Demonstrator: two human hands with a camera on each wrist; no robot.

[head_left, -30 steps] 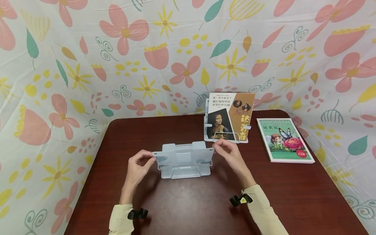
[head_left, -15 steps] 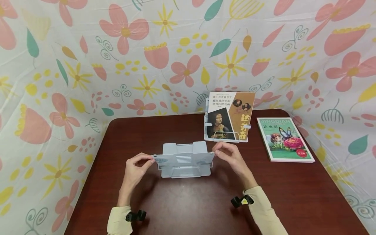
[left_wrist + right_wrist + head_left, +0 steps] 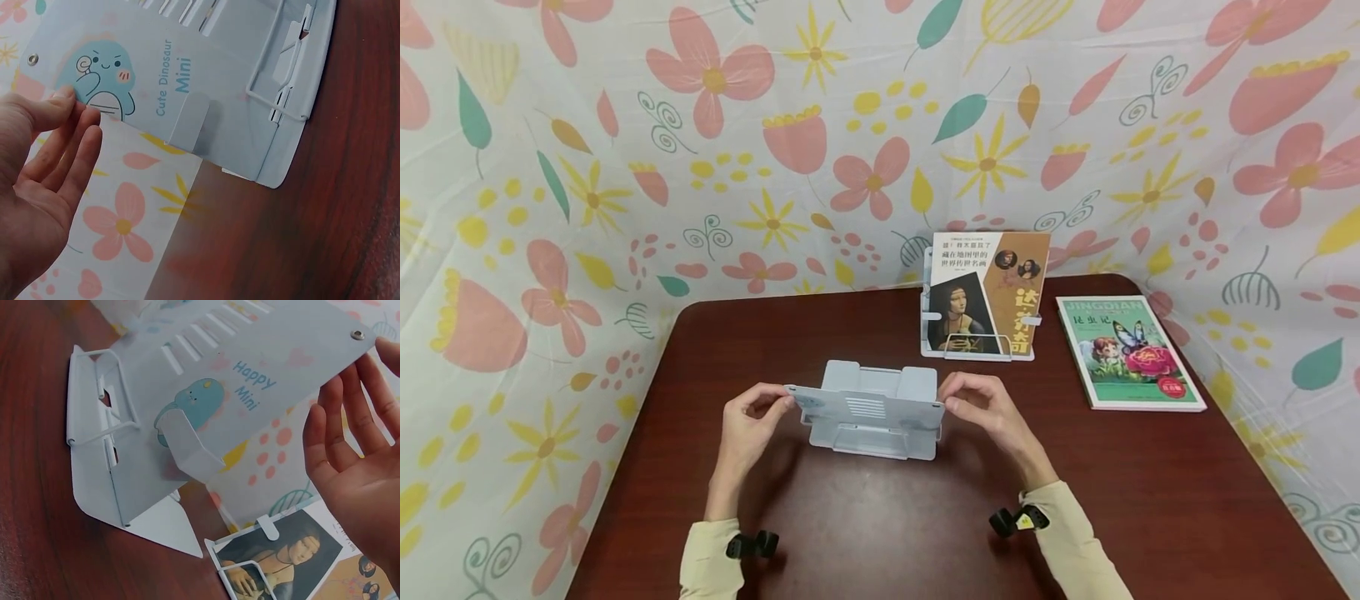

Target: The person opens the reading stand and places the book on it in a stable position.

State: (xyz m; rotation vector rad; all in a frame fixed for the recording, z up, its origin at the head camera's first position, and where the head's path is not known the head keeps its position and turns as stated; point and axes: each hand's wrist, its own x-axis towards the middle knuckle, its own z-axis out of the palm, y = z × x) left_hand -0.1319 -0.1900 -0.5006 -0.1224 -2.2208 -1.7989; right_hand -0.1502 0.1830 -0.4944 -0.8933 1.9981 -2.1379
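Note:
A pale blue-grey metal book stand [image 3: 865, 408] stands on the table, its printed panel tilted up from its base. At the panel's left upper corner, my left hand [image 3: 748, 429] pinches the edge between thumb and fingers; the left wrist view shows this grip beside a dinosaur print [image 3: 103, 75]. My right hand [image 3: 996, 417] holds the opposite corner, with the thumb near the rivet and fingers behind the edge in the right wrist view. A folded clip [image 3: 187, 447] and a wire support [image 3: 122, 394] show on the stand.
Behind and to the right, a second stand holds a book with a portrait cover [image 3: 985, 292]. A green-covered book [image 3: 1131, 354] lies flat at the table's right. A floral cloth [image 3: 715, 208] hangs along the table's back and sides.
The book stand has turned slightly, its rear plate shifting to the right. Both hands keep to the panel's corners. The head view has shifted a little.

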